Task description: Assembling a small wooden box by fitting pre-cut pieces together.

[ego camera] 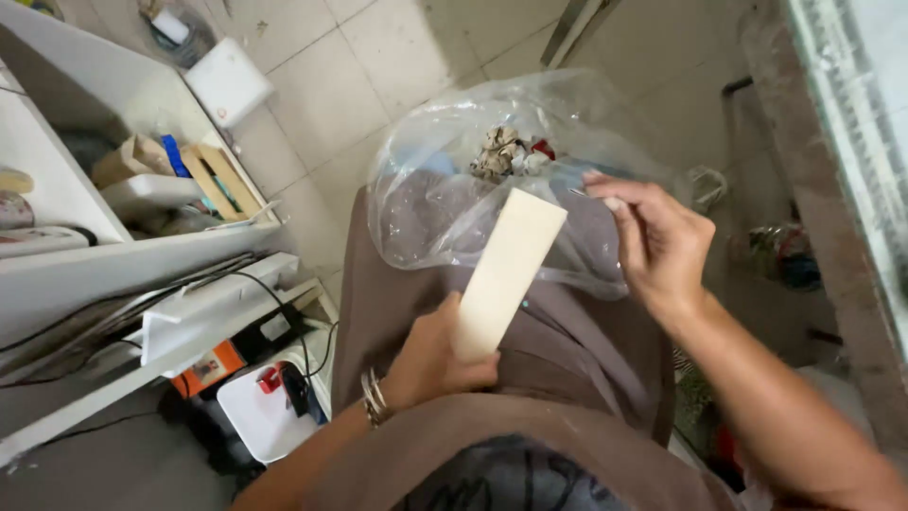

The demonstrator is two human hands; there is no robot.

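The left hand (430,364) is low in the middle of the frame. Its grip is clamped on the bottom end of a flat cream strip (506,270). The strip is long and plain, and it tilts up toward the right. Its top end sits in front of a clear plastic bag (426,208).

The bag lies on the person's lap, on brown cloth (567,350), in the middle of the frame near the top. Inside the bag is a crumpled wad of brownish paper (497,151), with a small red scrap (542,149) just beside it. There is something blue inside too, but it is too blurry to tell what it is.

The right hand (657,241) is at the right of the frame, at the edge of the bag. Its fingers are pinched together on the bag's rim. A thin silver bit sticks out by the fingertips, too small to tell what it is.

At the upper left is a white shelf (85,104). It holds a cardboard box (128,161), a blue thing (175,156) and a wooden frame (222,180). Above it, on the tile floor (331,95), stands a white box (227,83). At the lower left is a white tub (260,416) with a red and black thing in it, and black wires (284,308) hang over it.
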